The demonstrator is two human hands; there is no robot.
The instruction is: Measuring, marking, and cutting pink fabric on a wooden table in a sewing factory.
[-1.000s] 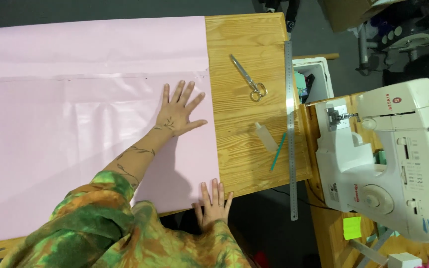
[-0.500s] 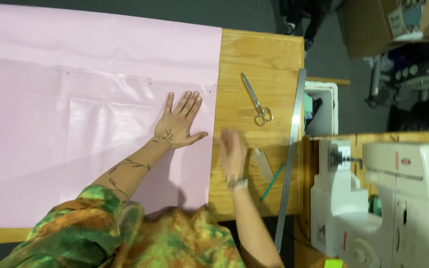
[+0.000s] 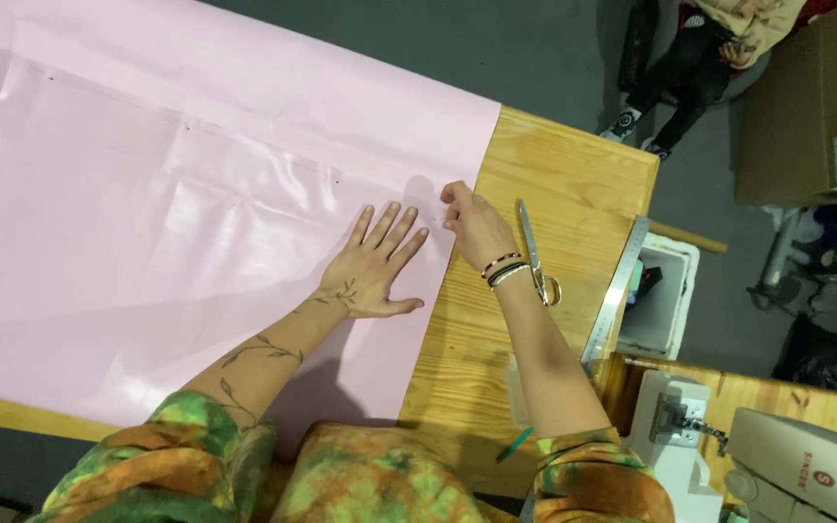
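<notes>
head cam: left hand (image 3: 372, 266) lay flat on the pink fabric (image 3: 167, 213), fingers spread, holding nothing. right hand (image 3: 472, 225) sat at the fabric's right edge with its fingertips pinched together there; couldn't tell if they actually gripped it. the fabric covered most of the wooden table (image 3: 573, 184). scissors (image 3: 535, 257) lay just beside the right wrist, metal ruler (image 3: 615, 291) along the table edge.

We hold our left hand (image 3: 375, 268) flat, palm down, fingers spread — our right hand (image 3: 474, 225) just beside it, fingertips pinched together, wrist banded, both forearms reaching forward.
</notes>
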